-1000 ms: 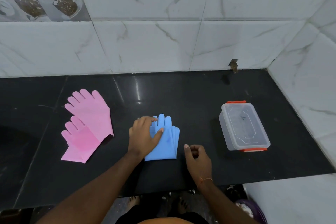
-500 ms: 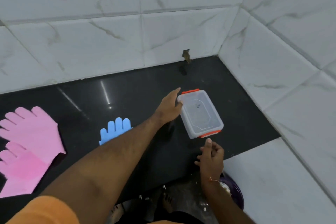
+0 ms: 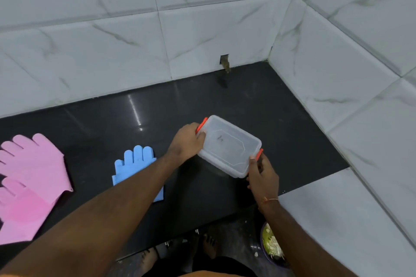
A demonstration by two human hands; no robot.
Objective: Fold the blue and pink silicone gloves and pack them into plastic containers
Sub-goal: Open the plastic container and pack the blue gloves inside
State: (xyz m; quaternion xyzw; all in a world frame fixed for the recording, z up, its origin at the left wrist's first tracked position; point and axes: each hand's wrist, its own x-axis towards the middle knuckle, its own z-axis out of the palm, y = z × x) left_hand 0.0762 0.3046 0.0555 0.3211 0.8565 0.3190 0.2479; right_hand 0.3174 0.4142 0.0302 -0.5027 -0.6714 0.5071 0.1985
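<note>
- Two hands are gripping the box (image 3: 229, 145), one at each short end, and it is tilting clear of the worktop (image 3: 281, 119) near the front right corner; holding both ends is keeping the light box level enough to handle.
- Left hand (image 3: 186, 143) is closing on the far-left end, fingers wrapping over the orange clip (image 3: 201, 125) there, probably to thumb it loose.
- Right hand (image 3: 262, 174) is clasping the near-right end, thumb lying beside the second orange clip (image 3: 259, 154); a thread bracelet (image 3: 269, 200) is showing on that wrist.
- Lid is sitting on the box, so I am judging that unclipping is the step in hand before anything gets packed.
- Blue gloves (image 3: 135, 164) are lying folded flat toward the front edge, left of the box and partly under the left forearm; they are resting close by so the box can take them once open.
- Pink gloves (image 3: 31, 177) are lying overlapped at the left edge, spread flat and apparently not folded, waiting their turn.
- Only one box is showing, so whether another is waiting for the pink pair I cannot tell.
- Risk, as I am reading it: the clips snapping free while the box is in the air could jerk it out of the grip.
</note>
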